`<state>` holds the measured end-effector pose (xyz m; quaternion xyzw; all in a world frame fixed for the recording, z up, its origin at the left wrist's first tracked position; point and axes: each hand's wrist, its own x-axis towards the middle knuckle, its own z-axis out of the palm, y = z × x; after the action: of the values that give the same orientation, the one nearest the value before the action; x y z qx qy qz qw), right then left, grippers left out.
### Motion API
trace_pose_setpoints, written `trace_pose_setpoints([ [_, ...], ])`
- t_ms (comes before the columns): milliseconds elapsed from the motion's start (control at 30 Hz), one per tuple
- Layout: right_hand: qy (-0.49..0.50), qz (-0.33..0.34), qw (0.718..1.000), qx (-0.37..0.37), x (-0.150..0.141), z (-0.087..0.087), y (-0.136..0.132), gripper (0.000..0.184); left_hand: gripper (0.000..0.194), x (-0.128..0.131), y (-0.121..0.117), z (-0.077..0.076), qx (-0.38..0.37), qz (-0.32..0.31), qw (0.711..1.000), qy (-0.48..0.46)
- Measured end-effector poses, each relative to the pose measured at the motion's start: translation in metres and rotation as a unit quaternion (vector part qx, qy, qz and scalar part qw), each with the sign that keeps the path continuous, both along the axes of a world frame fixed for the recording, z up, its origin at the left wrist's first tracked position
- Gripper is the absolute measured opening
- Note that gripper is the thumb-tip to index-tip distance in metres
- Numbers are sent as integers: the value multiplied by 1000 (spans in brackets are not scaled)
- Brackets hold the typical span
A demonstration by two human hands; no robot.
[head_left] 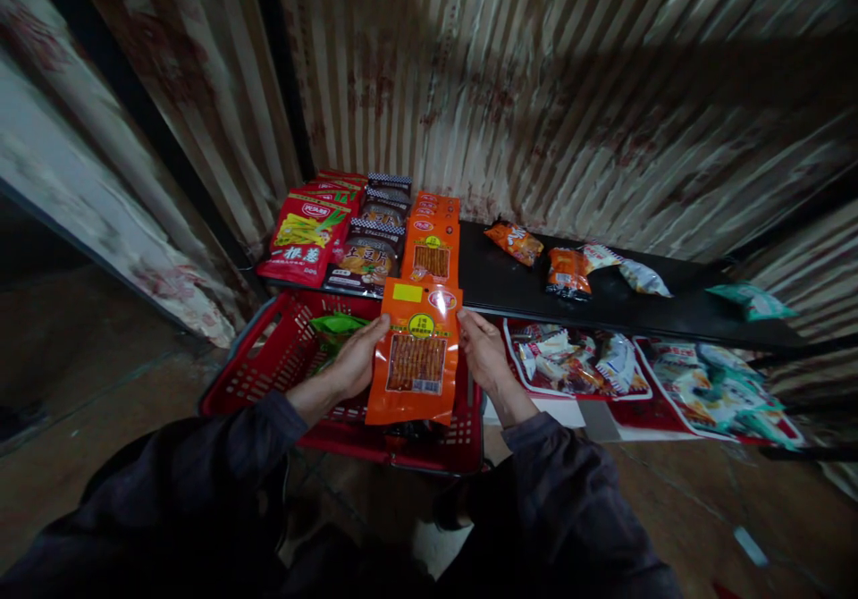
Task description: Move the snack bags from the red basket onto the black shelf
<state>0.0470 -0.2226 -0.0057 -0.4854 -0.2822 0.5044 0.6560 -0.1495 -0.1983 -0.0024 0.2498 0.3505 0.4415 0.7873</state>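
Observation:
Both my hands hold one orange snack packet (416, 353) upright over a red shopping basket (268, 362). My left hand (355, 358) grips its left edge with the fingers curled round it. On the packet's right edge my right hand (483, 349) is closed as well. The packet has a clear window showing brown sticks and a yellow label at its top. A green packet (339, 324) lies inside the basket. Just beyond, a row of the same orange packets (433, 246) lies on a black shelf (496, 282).
Red packets (307, 237) and dark checkered packets (372, 246) lie in rows left of the orange ones. Small loose snack bags (568, 273) are scattered along the shelf to the right. A lower shelf holds red trays (583, 393) of white and green packets. Corrugated wall behind.

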Motion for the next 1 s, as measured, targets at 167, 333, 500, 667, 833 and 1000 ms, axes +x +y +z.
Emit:
trace_pose_setpoints([
  [167,16,74,996,-43,-1,-1,-6,39,45,-7,12,12,-6,20,999,-31],
  [333,-23,212,976,-31,-5,1,-16,40,48,-15,28,20,0,41,998,-36],
  [500,-38,245,968,-29,-14,0,-22,40,47,-18,34,24,-2,64,998,-19],
  [667,-27,219,975,-38,-20,2,-21,45,40,-21,31,28,4,38,999,-26],
  [833,-20,172,985,-25,-18,2,-18,41,61,-21,20,33,61,-22,998,-13],
  [1000,-18,172,985,-12,-16,1,-18,35,74,-23,17,33,98,-78,992,0],
])
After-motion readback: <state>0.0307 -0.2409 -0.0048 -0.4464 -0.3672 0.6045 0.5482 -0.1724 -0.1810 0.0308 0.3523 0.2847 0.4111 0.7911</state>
